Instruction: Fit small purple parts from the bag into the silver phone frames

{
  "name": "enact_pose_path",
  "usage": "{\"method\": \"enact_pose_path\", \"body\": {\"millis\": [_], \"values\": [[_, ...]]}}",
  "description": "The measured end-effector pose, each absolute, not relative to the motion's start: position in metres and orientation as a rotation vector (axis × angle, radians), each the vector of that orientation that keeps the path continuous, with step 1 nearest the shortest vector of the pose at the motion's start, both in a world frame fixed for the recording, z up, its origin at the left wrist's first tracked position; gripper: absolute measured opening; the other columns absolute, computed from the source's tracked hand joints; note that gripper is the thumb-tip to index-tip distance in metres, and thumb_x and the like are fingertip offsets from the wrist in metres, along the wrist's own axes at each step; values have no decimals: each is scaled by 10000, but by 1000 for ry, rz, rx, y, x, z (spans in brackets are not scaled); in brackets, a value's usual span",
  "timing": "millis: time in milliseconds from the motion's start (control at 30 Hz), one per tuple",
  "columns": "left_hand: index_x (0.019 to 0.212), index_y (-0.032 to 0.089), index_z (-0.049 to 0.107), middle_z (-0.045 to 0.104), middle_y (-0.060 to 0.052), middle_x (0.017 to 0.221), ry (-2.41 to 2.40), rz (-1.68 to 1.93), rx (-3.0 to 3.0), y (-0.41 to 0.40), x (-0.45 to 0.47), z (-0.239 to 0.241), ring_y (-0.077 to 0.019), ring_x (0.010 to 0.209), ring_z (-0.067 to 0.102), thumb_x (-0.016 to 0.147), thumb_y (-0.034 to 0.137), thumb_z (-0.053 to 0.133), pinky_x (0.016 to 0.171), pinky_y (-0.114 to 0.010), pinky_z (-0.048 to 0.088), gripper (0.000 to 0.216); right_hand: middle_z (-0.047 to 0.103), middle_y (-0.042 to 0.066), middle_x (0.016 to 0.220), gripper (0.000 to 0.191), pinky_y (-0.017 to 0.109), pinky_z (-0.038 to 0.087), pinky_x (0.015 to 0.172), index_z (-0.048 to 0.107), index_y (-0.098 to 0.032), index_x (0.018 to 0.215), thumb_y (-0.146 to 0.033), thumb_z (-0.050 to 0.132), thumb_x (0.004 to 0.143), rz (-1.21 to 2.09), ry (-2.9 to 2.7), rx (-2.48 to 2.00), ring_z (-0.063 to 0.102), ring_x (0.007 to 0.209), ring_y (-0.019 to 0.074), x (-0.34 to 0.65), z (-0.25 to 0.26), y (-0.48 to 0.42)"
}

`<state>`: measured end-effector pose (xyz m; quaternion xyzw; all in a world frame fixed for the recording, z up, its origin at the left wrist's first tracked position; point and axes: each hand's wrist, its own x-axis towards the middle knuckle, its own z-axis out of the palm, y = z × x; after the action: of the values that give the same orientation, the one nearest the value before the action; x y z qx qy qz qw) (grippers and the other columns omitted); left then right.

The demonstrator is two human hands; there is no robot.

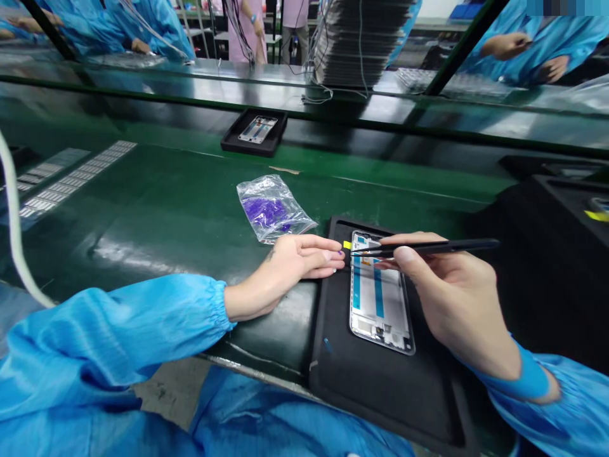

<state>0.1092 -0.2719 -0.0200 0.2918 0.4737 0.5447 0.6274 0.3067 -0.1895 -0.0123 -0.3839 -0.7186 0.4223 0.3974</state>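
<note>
Black tweezers lie in the grip of my right hand, their tips pointing left over a phone frame. The frame is silver with blue strips and rests on a black foam tray. Fingers stretched out and palm turned up, my left hand reaches to the tray's left edge. A tiny purple piece sits at its fingertips, close to the tweezer tips. A yellow tab shows beside the frame's upper left. Behind my left hand lies a clear plastic bag of small purple pieces.
Farther back, another black tray holds a similar phone frame. Stacked black trays stand at the right. A pale hose hangs at the left. Beyond the green bench, co-workers in blue sleeves work behind a tall stack with cables.
</note>
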Motion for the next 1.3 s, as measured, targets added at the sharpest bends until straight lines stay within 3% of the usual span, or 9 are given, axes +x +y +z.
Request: {"method": "enact_pose_path", "body": {"millis": [200, 467, 867, 1067, 1300], "values": [[1108, 61, 707, 756, -157, 1140, 1060, 1276, 645, -272, 109, -24, -178, 1024, 748, 903, 83, 670, 934, -257, 581, 210, 777, -11, 884, 212, 275, 615, 738, 781, -286, 934, -477, 755, 847, 1092, -1791, -1003, 748, 759, 156, 307, -13, -191], [894, 93, 679, 721, -22, 778, 1089, 1367, 742, -269, 105, -23, -79, 692, 694, 831, 97, 736, 698, -174, 553, 85, 773, -20, 899, 192, 199, 608, 718, 797, -283, 921, -456, 767, 845, 1074, -1788, -998, 735, 724, 108, 306, -7, -195], [1025, 186, 765, 729, -2, 821, 1327, 1189, 1428, -257, 85, -40, -116, 769, 672, 880, 148, 619, 729, -237, 502, 209, 747, -40, 967, 106, 179, 613, 764, 803, -327, 967, -361, 732, 895, 1085, -1849, -850, 727, 794, 94, 311, -6, -197], [798, 128, 667, 661, 12, 632, 1270, 1169, 1096, -256, 89, -27, -92, 621, 631, 767, 125, 731, 628, -203, 501, 71, 749, 4, 975, 114, 278, 593, 748, 797, -299, 989, -299, 719, 906, 911, -1926, -861, 715, 773, 148, 318, -1, -195], [952, 138, 773, 732, -31, 820, 1278, 1173, 1235, -261, 85, -27, -119, 757, 652, 840, 206, 707, 731, -231, 515, 146, 749, 11, 937, 135, 338, 583, 725, 783, -287, 974, -373, 704, 906, 837, -1974, -885, 711, 784, 185, 320, -1, -191]]}}
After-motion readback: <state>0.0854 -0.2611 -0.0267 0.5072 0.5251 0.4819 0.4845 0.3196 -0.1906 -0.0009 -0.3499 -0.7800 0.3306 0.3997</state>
